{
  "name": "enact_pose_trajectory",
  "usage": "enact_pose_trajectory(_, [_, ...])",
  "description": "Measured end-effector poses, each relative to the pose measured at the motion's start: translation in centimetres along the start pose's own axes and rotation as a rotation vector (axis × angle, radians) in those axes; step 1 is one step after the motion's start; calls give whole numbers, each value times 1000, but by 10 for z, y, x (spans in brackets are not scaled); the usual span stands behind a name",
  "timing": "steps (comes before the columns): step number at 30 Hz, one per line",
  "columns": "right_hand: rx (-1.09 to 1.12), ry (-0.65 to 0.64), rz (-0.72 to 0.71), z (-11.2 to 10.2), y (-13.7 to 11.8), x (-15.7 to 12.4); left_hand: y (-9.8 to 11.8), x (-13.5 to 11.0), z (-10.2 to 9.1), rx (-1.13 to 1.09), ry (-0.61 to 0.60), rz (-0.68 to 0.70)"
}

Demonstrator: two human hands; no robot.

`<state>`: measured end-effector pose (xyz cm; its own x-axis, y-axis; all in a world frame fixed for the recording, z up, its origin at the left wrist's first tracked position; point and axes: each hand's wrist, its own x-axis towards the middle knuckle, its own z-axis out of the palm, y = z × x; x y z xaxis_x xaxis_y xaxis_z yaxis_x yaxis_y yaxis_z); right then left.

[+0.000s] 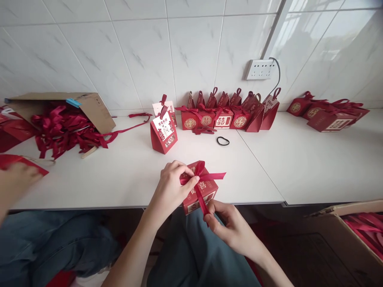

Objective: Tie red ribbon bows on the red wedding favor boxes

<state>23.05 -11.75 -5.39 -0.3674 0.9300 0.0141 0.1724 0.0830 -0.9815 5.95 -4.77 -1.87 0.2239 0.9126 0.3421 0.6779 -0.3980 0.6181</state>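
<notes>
A red gift box with gold print lies at the table's front edge, partly over it. Red ribbon crosses its top, with a loop standing up and one loose tail pointing right. My left hand rests on the box, thumb and fingers pinching the ribbon at the crossing. In my right hand, thumb and forefinger grip the other ribbon tail, drawn down over the near side of the box. My left fingers hide the box's left part.
A red bag-shaped box stands ahead, before a row of red boxes along the wall. A black hair tie lies nearby. At left, a cardboard box spills ribbons beside another person's blurred hand. An open carton stands lower right.
</notes>
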Motion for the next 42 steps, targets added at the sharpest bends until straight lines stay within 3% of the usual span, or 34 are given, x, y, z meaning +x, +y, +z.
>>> enact_pose_trajectory(2, [28,31,10,-9,6,4,0,0,1,5,6,6])
enact_pose_trajectory(6, [62,410,68,-32,17,25,0,-1,0,7,-19,0])
enact_pose_trajectory(7, [64,452,80,-36,17,31,0,-1,0,7,-22,-2])
enact_pose_trajectory(11, [18,386,72,-38,0,42,0,-2,0,-1,-5,3])
enact_pose_trajectory(18, [-29,301,117,-15,-20,14,0,-2,2,-45,39,-39])
enact_pose_trajectory(26, [348,250,136,-17,-10,11,-1,-2,0,-54,23,-38])
enact_pose_trajectory(29, [175,174,187,-26,-10,9,0,-2,0,-56,21,-37])
enact_pose_trajectory(33, [-99,-64,265,-50,-8,5,0,-2,-1,-49,20,-36])
enact_pose_trajectory(34, [-156,-58,251,-57,-9,8,0,-2,-1,-56,18,-36])
enact_pose_trajectory(37, [-342,205,175,-69,-17,30,-1,-3,-2,-131,28,-40])
enact_pose_trajectory(39, [-473,382,160,-66,-27,54,-2,-5,-2,-171,116,-56])
enact_pose_trajectory(42, [-684,397,181,-51,-41,87,-6,-11,-2,-115,317,-142])
